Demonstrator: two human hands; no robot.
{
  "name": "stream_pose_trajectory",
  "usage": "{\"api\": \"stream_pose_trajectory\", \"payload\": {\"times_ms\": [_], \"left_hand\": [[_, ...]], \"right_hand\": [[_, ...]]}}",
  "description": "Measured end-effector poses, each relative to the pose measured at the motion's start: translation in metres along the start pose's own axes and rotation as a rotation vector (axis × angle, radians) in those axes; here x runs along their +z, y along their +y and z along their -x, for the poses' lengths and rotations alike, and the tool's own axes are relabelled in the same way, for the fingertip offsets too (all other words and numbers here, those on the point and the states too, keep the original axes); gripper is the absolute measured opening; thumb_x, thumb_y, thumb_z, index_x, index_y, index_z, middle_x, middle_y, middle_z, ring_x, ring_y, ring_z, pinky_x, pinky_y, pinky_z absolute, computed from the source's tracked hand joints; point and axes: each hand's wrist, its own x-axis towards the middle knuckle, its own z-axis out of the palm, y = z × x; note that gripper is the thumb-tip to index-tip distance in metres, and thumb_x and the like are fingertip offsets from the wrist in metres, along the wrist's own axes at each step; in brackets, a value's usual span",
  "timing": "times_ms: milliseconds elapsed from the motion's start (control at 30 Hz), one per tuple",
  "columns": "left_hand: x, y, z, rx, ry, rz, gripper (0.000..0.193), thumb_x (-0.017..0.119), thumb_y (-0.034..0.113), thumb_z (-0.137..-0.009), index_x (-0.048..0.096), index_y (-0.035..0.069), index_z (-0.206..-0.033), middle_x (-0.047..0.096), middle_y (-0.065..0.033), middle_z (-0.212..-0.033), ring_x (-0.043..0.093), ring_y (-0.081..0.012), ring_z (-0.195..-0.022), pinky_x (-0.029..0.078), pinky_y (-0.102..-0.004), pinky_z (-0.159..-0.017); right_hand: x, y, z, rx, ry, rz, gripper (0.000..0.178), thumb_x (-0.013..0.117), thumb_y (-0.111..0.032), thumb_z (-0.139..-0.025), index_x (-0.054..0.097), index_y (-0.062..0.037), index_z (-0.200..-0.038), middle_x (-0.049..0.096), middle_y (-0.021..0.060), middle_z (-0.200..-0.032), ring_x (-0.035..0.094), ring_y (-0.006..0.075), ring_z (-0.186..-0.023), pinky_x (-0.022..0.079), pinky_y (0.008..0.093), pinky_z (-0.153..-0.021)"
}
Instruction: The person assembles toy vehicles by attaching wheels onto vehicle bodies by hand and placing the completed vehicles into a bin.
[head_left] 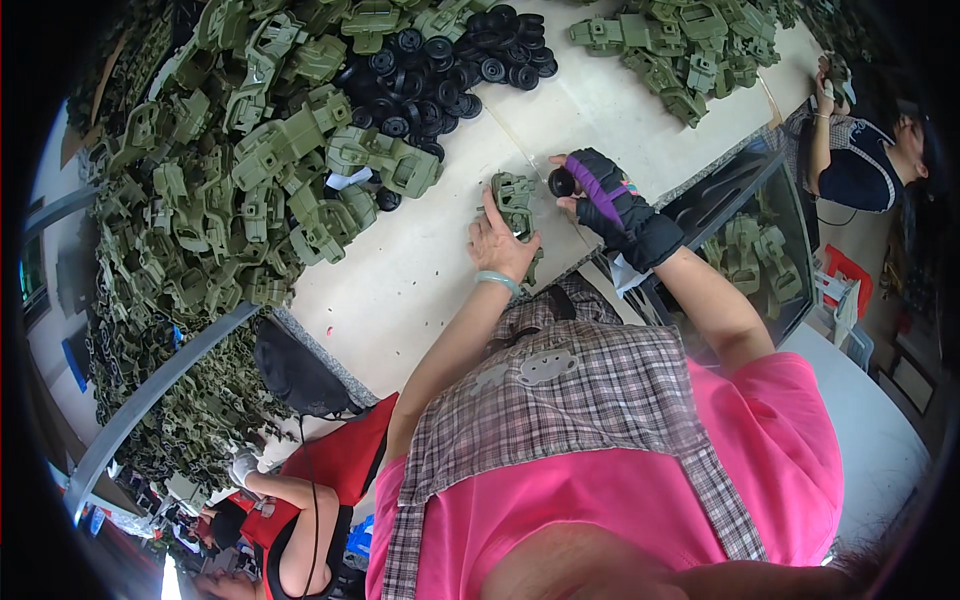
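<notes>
A green plastic body [514, 192] lies on the desk [385, 290], held between the left hand's [500, 248] thumb and fingers. Just beside it, the right hand [612, 205] (gloved, fingertips bare) grips a black wheel [561, 182]. Beyond sit piled wheels [410, 85] and heaped green parts [285, 145].

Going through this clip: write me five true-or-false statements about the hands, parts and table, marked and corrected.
1. The left hand touches a green plastic part. True.
2. The right hand is bare. False: it wears a black and purple fingerless glove.
3. The right hand's fingers hold a black wheel. True.
4. The heap of black wheels lies on the floor. False: it lies on the pale table.
5. The person wears a plaid apron over a pink top. True.
</notes>
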Motion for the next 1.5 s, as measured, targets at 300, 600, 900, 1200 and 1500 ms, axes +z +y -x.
{"api": "stream_pose_trajectory", "payload": {"times_ms": [300, 600, 900, 1200, 1500], "left_hand": [[-0.003, 0.000, -0.003, 0.043, -0.008, 0.134, 0.127, 0.086, 0.034, -0.078, -0.002, 0.009, -0.167, 0.063, -0.0282, -0.133, 0.062, -0.0448, -0.124, 0.052, -0.0512, -0.105], [-0.004, -0.004, -0.005, 0.057, -0.008, 0.190, 0.125, 0.086, 0.035, -0.078, 0.002, 0.010, -0.167, 0.064, -0.0280, -0.132, 0.063, -0.0446, -0.124, 0.053, -0.0510, -0.104], [-0.003, -0.007, -0.005, 0.056, -0.036, 0.216, 0.125, 0.087, 0.038, -0.076, 0.006, 0.008, -0.167, 0.062, -0.0270, -0.131, 0.061, -0.0429, -0.123, 0.051, -0.0493, -0.106], [0.038, -0.028, -0.011, 0.136, 0.128, 0.196, 0.093, 0.087, 0.043, -0.072, 0.045, 0.001, -0.143, 0.064, -0.0208, -0.125, 0.063, -0.0415, -0.117, 0.054, -0.0511, -0.099], [0.047, -0.021, -0.010, 0.126, 0.214, 0.304, 0.119, 0.086, 0.032, -0.073, 0.015, 0.006, -0.165, 0.064, -0.0245, -0.127, 0.066, -0.0437, -0.115, 0.055, -0.0513, -0.098]], "right_hand": [[0.027, -0.005, -0.032, -0.462, -0.063, 0.276, 0.052, 0.079, -0.025, -0.084, 0.066, -0.0058, -0.130, 0.068, 0.0177, -0.113, 0.063, 0.0406, -0.107, 0.052, 0.0477, -0.094], [0.028, -0.007, -0.042, -0.400, -0.162, 0.357, 0.054, 0.074, -0.029, -0.088, 0.066, -0.0059, -0.136, 0.068, 0.0196, -0.115, 0.063, 0.0410, -0.110, 0.052, 0.0488, -0.096], [0.027, -0.048, -0.089, -0.334, 0.121, 0.267, 0.047, 0.068, -0.006, -0.086, 0.065, -0.0076, -0.133, 0.067, 0.0151, -0.114, 0.064, 0.0392, -0.105, 0.053, 0.0474, -0.093], [0.071, -0.071, -0.142, -0.636, -0.400, 0.591, 0.030, 0.070, -0.016, -0.089, 0.067, -0.0079, -0.117, 0.068, 0.0159, -0.106, 0.065, 0.0385, -0.098, 0.053, 0.0476, -0.088], [0.062, -0.035, -0.104, -0.250, -0.022, 0.410, 0.028, 0.071, -0.018, -0.091, 0.066, -0.0080, -0.116, 0.067, 0.0160, -0.104, 0.066, 0.0374, -0.095, 0.054, 0.0469, -0.086]]}}
